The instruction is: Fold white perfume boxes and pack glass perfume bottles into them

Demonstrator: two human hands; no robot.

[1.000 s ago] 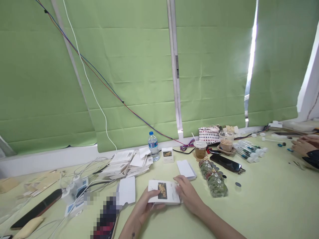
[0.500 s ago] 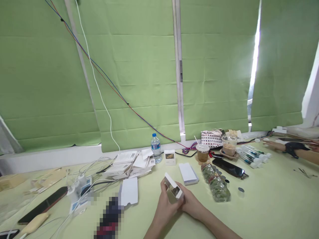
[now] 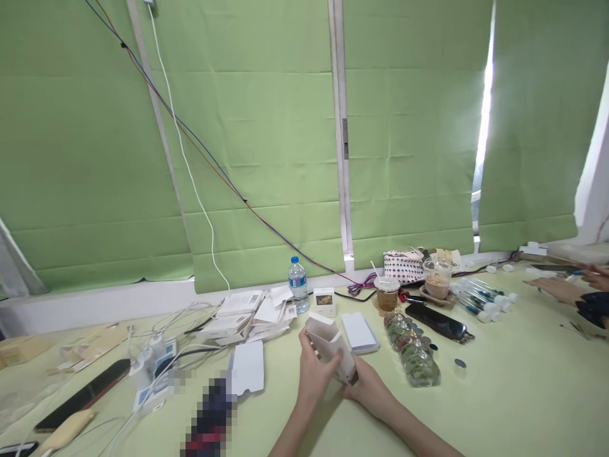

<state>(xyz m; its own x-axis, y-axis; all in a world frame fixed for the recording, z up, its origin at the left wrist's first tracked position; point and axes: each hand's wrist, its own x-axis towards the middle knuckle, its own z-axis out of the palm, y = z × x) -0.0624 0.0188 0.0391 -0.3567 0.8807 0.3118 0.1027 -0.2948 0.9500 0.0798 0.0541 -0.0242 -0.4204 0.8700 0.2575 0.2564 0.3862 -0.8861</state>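
A small white cardboard box (image 3: 328, 339) with its upper end open is held between my two hands, tilted above the table. My left hand (image 3: 314, 368) is closed round its left side, with the thumb across the front. My right hand (image 3: 368, 384) grips its lower right end, where a dark spot shows at the corner. Just behind the hands lies a flat white box (image 3: 359, 332). Further back stands a small white box with a picture on it (image 3: 324, 303).
Flattened white boxes (image 3: 238, 311) and a water bottle (image 3: 298, 285) stand behind. To the right are a row of clear-wrapped discs (image 3: 413, 355), a phone (image 3: 435, 320), drink cups (image 3: 387, 294) and tubes (image 3: 480, 298). Cables and chargers (image 3: 152, 362) lie left. Another person's hand (image 3: 556, 290) rests far right.
The box has been turned so its open end now faces up and away, and its long side shows. My hands have shifted along it. The other person's hand moved right.
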